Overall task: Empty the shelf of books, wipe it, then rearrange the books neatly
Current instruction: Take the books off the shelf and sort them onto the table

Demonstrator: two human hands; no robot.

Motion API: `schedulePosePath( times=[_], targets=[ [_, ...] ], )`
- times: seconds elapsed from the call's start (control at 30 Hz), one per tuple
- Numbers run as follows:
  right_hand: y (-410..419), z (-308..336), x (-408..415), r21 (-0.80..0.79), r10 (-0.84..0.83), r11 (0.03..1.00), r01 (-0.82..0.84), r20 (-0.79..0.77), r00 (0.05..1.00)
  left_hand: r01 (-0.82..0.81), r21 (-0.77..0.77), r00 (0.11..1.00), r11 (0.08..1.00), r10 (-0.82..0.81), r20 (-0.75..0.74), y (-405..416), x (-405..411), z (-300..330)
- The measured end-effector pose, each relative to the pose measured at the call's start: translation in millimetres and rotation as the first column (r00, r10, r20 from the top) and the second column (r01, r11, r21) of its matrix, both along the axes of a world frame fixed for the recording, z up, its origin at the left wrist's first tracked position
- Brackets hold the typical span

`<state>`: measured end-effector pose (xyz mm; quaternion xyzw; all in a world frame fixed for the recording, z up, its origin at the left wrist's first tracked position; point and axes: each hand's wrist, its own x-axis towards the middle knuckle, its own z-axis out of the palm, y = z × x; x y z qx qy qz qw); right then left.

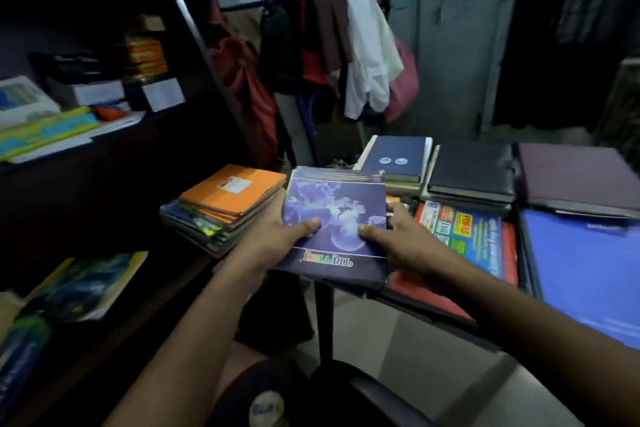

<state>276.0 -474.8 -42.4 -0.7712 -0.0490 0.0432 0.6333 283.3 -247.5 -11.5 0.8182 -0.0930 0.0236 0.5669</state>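
Two hands seen from head view | purple book (335, 218) is gripped by left hand (277, 236) and right hand (398, 239), thumbs on cover, fingers curled beneath | book is held above table (433, 302) edge, beside orange stack (228, 198) | more books (464, 236) are laid on table | shelf (114, 135) at left is part filled

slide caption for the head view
Both hands, left and right, hold a purple book above stacked books.

Dim room; grey metal cupboard (460, 28), clothes rack (346, 45), pale floor (415, 333)
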Motion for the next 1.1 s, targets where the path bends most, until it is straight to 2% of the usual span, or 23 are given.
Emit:
schedulePosePath(
  times=[0.17, 0.2, 0.23, 0.3, 0.37, 0.43, 0.5, 0.53, 0.57, 0.63, 0.7, 0.8, 0.83, 1.0, 1.1],
  targets=[
    [-27.1, 2.5, 22.6, -0.19, 0.026, 0.982, -0.025, 0.002, 1.0, 0.003, 0.258, 0.99, 0.966, 0.034, -0.139, -26.8, 67.7, 4.4],
    [-30.3, 0.1, 29.2, -0.291, 0.019, 0.957, -0.008, 0.034, 0.999, 0.001, 0.293, 0.989, 0.956, 0.043, -0.144, -33.4, 75.7, -1.7],
    [-33.0, -1.0, 34.3, -0.426, 0.016, 0.905, 0.005, 0.047, 0.999, 0.002, 0.344, 0.989, 0.939, 0.05, -0.142, -39.7, 79.2, -7.4],
    [-37.3, -1.7, 42.2, -0.659, -0.002, 0.752, -0.016, -0.027, 1.0, -0.005, 0.453, 0.988, 0.891, 0.073, -0.133, -49.0, 84.0, -21.6],
    [-39.9, -3.5, 49.7, -0.768, -0.039, 0.639, -0.032, -0.073, 0.997, -0.029, 0.5, 0.986, 0.866, 0.107, -0.126, -47.9, 87.7, -35.8],
    [-38.3, -0.9, 47.5, -0.845, -0.051, 0.534, 0.024, -0.003, 0.999, -0.057, 0.478, 0.987, 0.876, 0.122, -0.106, -40.1, 85.2, -43.3],
    [-32.2, 7.5, 37.6, -0.898, -0.062, 0.403, 0.175, 0.164, 0.985, -0.103, 0.371, 0.989, 0.923, 0.136, -0.062, -31.4, 76.3, -42.4],
    [-21.0, 12.9, 32.0, -0.884, -0.047, 0.4, 0.243, 0.244, 0.969, -0.155, 0.292, 0.986, 0.944, 0.166, -0.015, -21.2, 68.3, -40.6],
    [-8.6, 19.7, 24.2, -0.843, -0.025, 0.461, 0.278, 0.301, 0.953, -0.198, 0.202, 0.98, 0.959, 0.195, 0.036, -11.8, 59.5, -38.2],
    [26.2, 31.5, 9.8, -0.753, 0.094, 0.631, 0.187, 0.313, 0.945, -0.31, 0.05, 0.938, 0.949, 0.297, 0.178, 15.1, 39.1, -36.3],
    [68.2, 32.8, 6.0, -0.722, 0.243, 0.691, 0.042, 0.287, 0.926, -0.454, 0.018, 0.855, 0.891, 0.43, 0.291, 48.9, 17.9, -40.0],
    [120.1, 26.0, 32.2, -0.666, 0.339, 0.745, -0.039, 0.327, 0.882, -0.682, 0.137, 0.699, 0.718, 0.586, 0.41, 96.2, 1.0, -53.8],
    [135.2, 25.0, 47.5, -0.664, 0.342, 0.746, -0.042, 0.329, 0.88, -0.706, 0.177, 0.689, 0.686, 0.608, 0.394, 110.3, -1.1, -58.8],
    [187.6, 45.9, 135.2, -0.68, 0.222, 0.728, 0.091, 0.359, 0.907, -0.567, 0.493, 0.818, 0.66, 0.519, 0.246, 142.6, 7.9, -64.5],
    [201.4, 45.8, 168.1, -0.766, 0.238, 0.642, 0.029, 0.235, 0.943, -0.474, 0.653, 0.867, 0.591, 0.443, 0.228, 129.6, 20.8, -60.2]
  ],
)
